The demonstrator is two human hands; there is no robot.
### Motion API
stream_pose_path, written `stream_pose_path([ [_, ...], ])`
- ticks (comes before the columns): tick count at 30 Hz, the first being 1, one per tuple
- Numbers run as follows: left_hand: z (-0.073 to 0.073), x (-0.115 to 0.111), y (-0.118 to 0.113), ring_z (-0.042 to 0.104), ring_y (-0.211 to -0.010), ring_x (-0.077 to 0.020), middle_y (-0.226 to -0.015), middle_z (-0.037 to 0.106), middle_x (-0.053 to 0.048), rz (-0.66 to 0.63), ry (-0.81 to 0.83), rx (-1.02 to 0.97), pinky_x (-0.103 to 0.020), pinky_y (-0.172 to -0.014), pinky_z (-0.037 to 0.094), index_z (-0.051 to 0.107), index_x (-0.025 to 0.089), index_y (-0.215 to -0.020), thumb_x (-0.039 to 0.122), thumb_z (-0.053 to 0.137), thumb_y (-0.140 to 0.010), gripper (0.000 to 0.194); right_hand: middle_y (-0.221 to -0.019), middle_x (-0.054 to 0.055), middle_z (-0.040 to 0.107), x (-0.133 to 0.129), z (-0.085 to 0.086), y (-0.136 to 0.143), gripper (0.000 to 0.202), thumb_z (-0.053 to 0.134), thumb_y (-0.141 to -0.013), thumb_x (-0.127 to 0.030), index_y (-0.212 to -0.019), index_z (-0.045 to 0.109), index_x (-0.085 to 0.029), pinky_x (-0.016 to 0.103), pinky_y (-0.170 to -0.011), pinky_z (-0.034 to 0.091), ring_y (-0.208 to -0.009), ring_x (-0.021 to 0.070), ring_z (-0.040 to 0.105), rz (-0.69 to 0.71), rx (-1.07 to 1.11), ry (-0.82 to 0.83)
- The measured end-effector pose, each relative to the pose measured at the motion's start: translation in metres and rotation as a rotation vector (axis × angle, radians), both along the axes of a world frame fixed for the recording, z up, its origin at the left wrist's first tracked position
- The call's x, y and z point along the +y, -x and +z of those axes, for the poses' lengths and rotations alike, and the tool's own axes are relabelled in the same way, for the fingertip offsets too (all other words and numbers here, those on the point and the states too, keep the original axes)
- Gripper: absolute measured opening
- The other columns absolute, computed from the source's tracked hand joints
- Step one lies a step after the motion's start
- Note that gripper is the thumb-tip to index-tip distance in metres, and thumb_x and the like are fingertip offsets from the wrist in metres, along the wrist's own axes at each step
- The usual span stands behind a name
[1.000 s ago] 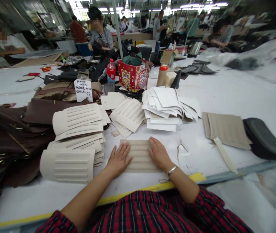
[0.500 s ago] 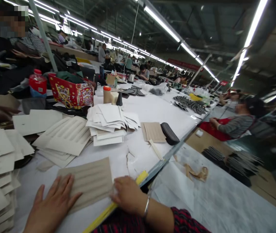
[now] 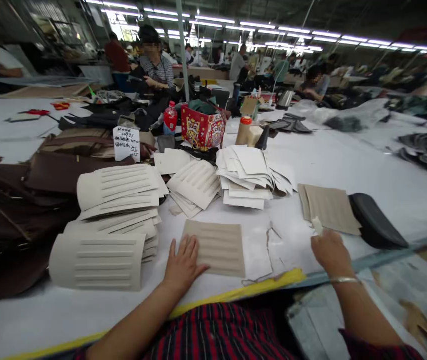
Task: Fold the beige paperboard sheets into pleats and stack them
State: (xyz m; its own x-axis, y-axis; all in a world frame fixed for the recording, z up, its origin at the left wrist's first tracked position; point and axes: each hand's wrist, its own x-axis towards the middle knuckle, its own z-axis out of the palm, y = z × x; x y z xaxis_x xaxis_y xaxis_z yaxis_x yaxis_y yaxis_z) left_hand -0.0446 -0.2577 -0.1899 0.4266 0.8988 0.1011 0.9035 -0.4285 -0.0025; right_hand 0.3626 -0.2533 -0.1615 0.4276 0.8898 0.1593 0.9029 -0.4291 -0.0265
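Observation:
My left hand (image 3: 183, 262) lies flat, fingers spread, on the left edge of a tan ribbed panel (image 3: 221, 250) on the white table. My right hand (image 3: 331, 252) is off to the right, closed around a pale flat stick (image 3: 317, 225) whose tip shows above the fingers; the rest is hidden in the hand. Just beyond it lie a few tan ribbed panels (image 3: 331, 207), with a black oval-ended pad (image 3: 376, 220) beside them. Left of my left hand stands a tall stack of cream ribbed panels (image 3: 96, 260).
Farther back are more cream panels (image 3: 194, 182), a pile of white sheets (image 3: 249, 167), a red patterned box (image 3: 201, 127), a red-capped bottle (image 3: 170, 119) and an orange-lidded jar (image 3: 243, 131). Brown bags (image 3: 48, 200) fill the left. Yellow tape (image 3: 243, 292) edges the table; a co-worker (image 3: 155, 65) sits beyond.
My right hand has left the panel's right edge and moved right to the pale stick, which it now grips. My left hand stays on the panel. The view has swung left and levelled.

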Motion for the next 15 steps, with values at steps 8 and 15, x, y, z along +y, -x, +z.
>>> stream_pose_path([
  [8,-0.005,-0.009,0.011,0.039,-0.121,-0.0279,-0.127,0.049,-0.011,-0.026,-0.063,-0.075,-0.046,-0.102,0.025,0.049,0.015,-0.122,0.055,0.037,-0.082,0.058,-0.096,0.010,0.058,0.017,-0.001,0.236,0.033,0.038,-0.086,-0.028,-0.117,0.040,-0.018,0.027,-0.064,0.043,-0.077,0.0183,0.058,0.668,0.246,0.073],
  [15,0.001,-0.019,0.025,0.022,-0.130,-0.0268,-0.139,0.033,-0.007,0.045,0.024,-0.010,-0.056,-0.104,0.009,0.036,0.018,-0.131,0.065,0.030,-0.079,0.070,-0.094,0.009,0.057,0.029,-0.027,0.261,0.027,0.039,-0.086,-0.023,-0.111,0.044,-0.016,0.028,-0.068,0.042,-0.081,0.0196,0.057,0.696,0.113,0.134],
])
